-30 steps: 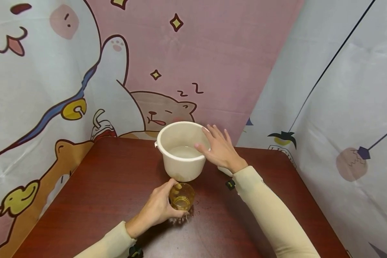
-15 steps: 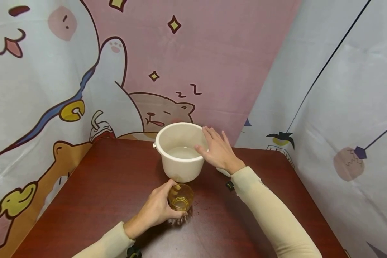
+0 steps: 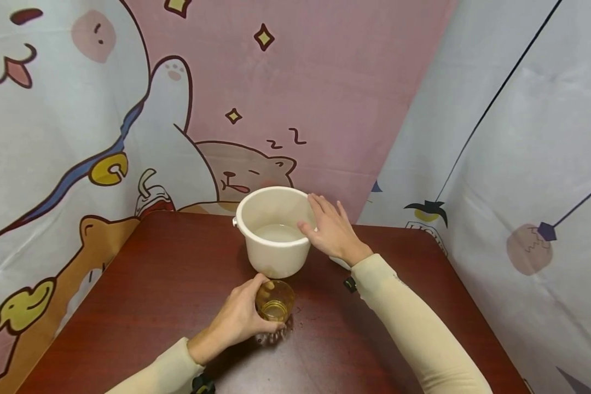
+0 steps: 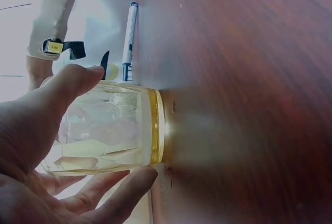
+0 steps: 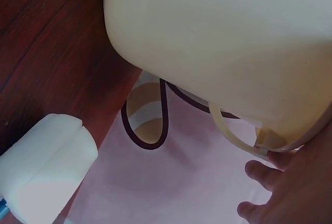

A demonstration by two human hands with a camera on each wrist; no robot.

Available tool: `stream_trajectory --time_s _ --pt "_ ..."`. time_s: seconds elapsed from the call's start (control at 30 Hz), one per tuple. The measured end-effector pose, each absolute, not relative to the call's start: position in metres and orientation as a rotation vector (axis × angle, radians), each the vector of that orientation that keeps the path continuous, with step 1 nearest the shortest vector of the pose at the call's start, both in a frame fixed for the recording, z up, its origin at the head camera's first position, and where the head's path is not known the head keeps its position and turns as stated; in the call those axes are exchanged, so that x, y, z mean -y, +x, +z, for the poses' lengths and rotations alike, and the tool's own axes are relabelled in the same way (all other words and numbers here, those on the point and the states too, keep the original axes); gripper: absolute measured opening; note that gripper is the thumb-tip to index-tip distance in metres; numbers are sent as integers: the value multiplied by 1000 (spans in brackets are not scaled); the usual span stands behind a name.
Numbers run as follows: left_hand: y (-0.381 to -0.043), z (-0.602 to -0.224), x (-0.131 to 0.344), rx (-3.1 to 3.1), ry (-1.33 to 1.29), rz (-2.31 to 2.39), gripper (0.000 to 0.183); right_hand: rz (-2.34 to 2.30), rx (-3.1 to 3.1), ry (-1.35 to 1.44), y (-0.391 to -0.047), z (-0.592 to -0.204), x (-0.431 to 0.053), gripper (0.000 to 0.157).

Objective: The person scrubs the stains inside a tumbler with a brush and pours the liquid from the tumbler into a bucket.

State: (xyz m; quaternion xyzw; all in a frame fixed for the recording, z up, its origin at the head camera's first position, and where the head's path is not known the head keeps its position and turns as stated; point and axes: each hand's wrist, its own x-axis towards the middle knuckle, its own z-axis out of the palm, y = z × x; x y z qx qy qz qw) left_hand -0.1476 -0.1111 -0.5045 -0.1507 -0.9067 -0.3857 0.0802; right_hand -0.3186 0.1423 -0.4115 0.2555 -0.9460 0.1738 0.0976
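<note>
My left hand [image 3: 233, 314] grips an amber-tinted clear glass [image 3: 274, 301], thumb on one side and fingers on the other. In the left wrist view the faceted glass [image 4: 106, 128] has its base close to the table; I cannot tell whether it touches. Just behind the glass stands a cream bucket [image 3: 278, 260] with some clear liquid inside. My right hand [image 3: 335, 232] rests on the bucket's right rim, fingers extended and thumb over the inside. In the right wrist view its fingers [image 5: 262, 175] are beside the rim and the curved bucket handle [image 5: 228, 133].
A white, soft-looking cylinder [image 5: 49, 167] with a bit of blue at its end lies on the brown table [image 3: 177, 273], right of the bucket. A long white thing with dark prongs [image 4: 129, 35] shows in the left wrist view. Printed cloth [image 3: 325, 98] hangs behind the table.
The head view has shifted slightly. Both hands keep their places: the left on the glass, the right on the bucket rim.
</note>
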Motion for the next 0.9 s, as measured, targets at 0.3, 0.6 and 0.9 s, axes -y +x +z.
stream_trajectory --time_s 0.3,0.6,0.9 --pt "-147 -493 114 2707 -459 -1143 80 536 2803 748 -319 -413 -141 91" --pt "-142 -464 121 2636 -563 -1160 83 550 2793 749 -318 -412 -141 91" --pt "-138 -446 124 2532 -637 -1062 95 554 2804 750 -319 -412 -141 92"
